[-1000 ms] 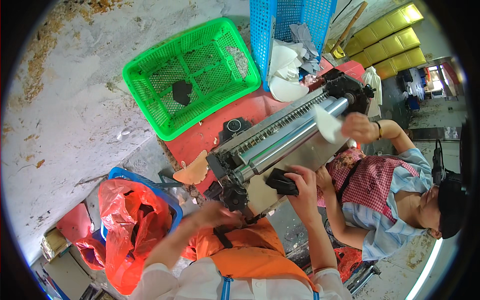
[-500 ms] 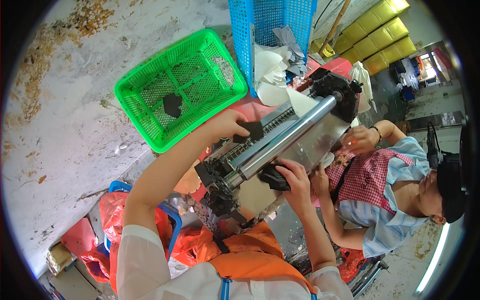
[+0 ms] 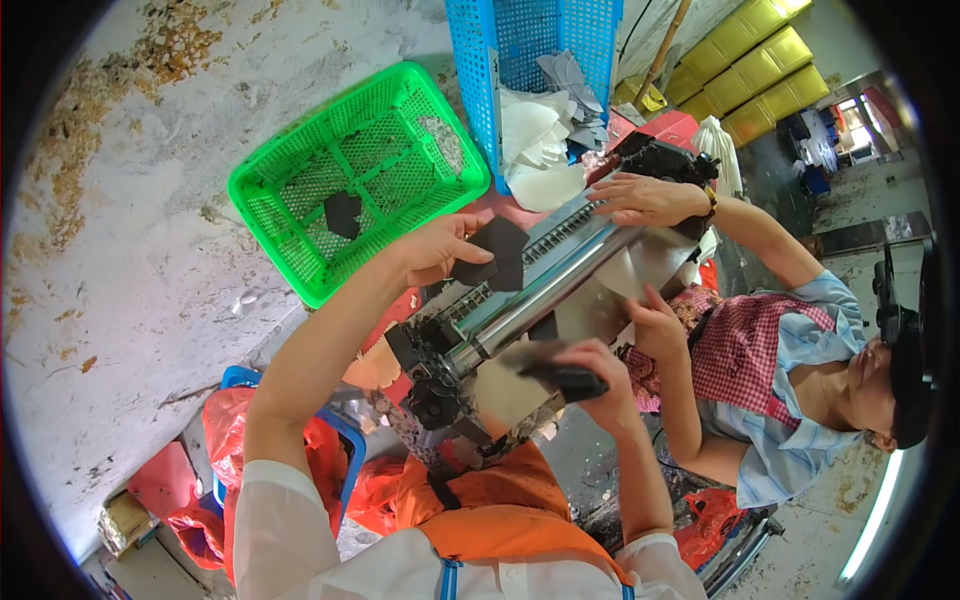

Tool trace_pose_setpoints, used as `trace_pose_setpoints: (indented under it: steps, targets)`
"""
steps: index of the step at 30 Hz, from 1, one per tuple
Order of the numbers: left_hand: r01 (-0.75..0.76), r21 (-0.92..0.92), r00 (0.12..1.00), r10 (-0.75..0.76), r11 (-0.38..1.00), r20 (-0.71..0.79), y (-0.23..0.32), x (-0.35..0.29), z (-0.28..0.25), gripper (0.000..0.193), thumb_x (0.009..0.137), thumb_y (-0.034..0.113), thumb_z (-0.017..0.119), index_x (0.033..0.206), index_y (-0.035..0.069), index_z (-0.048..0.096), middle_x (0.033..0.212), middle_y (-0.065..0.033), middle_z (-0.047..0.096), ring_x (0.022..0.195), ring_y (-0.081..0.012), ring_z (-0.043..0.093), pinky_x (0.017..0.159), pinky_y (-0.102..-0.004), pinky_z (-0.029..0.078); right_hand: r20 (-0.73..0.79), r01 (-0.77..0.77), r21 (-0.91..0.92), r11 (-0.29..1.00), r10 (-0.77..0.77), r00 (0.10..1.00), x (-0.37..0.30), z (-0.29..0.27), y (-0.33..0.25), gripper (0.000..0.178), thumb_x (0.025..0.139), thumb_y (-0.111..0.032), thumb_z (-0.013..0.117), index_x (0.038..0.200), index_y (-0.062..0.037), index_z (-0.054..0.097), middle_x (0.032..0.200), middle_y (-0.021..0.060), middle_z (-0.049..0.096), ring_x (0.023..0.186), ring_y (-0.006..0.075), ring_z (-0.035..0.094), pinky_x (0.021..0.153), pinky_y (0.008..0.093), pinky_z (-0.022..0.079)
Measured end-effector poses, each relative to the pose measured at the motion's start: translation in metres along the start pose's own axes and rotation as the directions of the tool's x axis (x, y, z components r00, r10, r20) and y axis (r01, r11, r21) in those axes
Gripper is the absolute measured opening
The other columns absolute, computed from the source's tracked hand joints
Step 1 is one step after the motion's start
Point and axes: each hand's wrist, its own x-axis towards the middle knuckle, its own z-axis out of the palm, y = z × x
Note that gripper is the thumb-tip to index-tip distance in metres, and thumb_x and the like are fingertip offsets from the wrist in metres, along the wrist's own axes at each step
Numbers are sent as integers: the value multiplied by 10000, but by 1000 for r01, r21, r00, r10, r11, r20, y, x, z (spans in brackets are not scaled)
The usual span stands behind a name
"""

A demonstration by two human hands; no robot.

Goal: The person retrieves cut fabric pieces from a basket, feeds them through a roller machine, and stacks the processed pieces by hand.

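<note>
Red-topped table [image 3: 398,312] carries a black-and-silver roller machine [image 3: 568,284], with a green mesh basket [image 3: 322,126] and blue mesh crate [image 3: 474,92] seemingly resting behind it, plus a tan scalloped piece [image 3: 370,369] beside the machine's left end.

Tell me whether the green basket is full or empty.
Nearly empty: the green basket shows one dark piece lying at its bottom, with most of the mesh around it bare.

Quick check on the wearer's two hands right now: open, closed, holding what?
Left hand: closed, holding a flat black piece.
Right hand: closed, holding a black stack, partly blurred.
</note>
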Motion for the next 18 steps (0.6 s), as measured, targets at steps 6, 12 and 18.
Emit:
trace_pose_setpoints:
  steps: [6, 12, 18]
  targets:
    - [135, 348, 990, -137, 928, -19, -11, 19, -4, 247, 821, -23, 625, 1068, -13, 631, 1001, -90, 683, 898, -154, 667, 815, -308, 536, -116, 193, -320, 927, -241, 964, 16, 23, 1, 474, 600, 63, 692, 1048, -85, 645, 1087, 102, 586, 1039, 315, 559, 896, 388, 466]
    - [89, 119, 996, -88, 989, -16, 8, -5, -8, 341, 824, -11, 630, 1161, 12, 585, 1057, -68, 669, 953, -151, 655, 825, -313, 533, -51, -21, 84, 996, 25, 998, -3, -1, -12, 433, 632, 38, 701, 1045, -82, 652, 998, 98, 596, 964, 298, 593, 850, 348, 474]
    - [23, 455, 999, -4, 890, -44, -8, 8, -8, 453, 762, -88, 622, 1198, 22, 567, 1077, -39, 648, 961, -146, 628, 884, -286, 494, -65, 91, -326, 941, -118, 991, 5, 20, 3, 479, 602, 22, 681, 1066, -87, 638, 1060, 90, 596, 996, 307, 557, 846, 397, 469]
